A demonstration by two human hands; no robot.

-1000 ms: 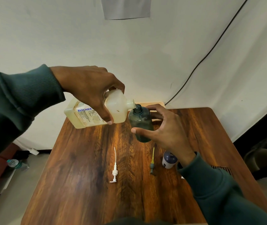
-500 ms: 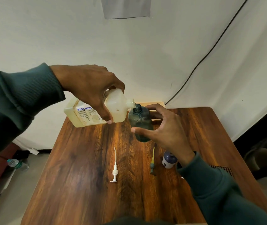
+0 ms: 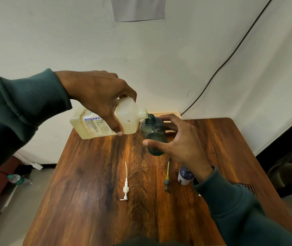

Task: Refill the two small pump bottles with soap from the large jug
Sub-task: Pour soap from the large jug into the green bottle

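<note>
Tipping further, the jug (image 3: 104,124) (clasped in left-hand fingers (image 3: 116,128)) could overshoot the green bottle (image 3: 153,134), pinched by right-hand fingers (image 3: 159,143); soap would be spilled on the bench (image 3: 88,201) toward six o'clock.

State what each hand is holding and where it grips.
The left hand grips the jug around its body, tipped sideways. The right hand wraps the green bottle around its lower body.
</note>
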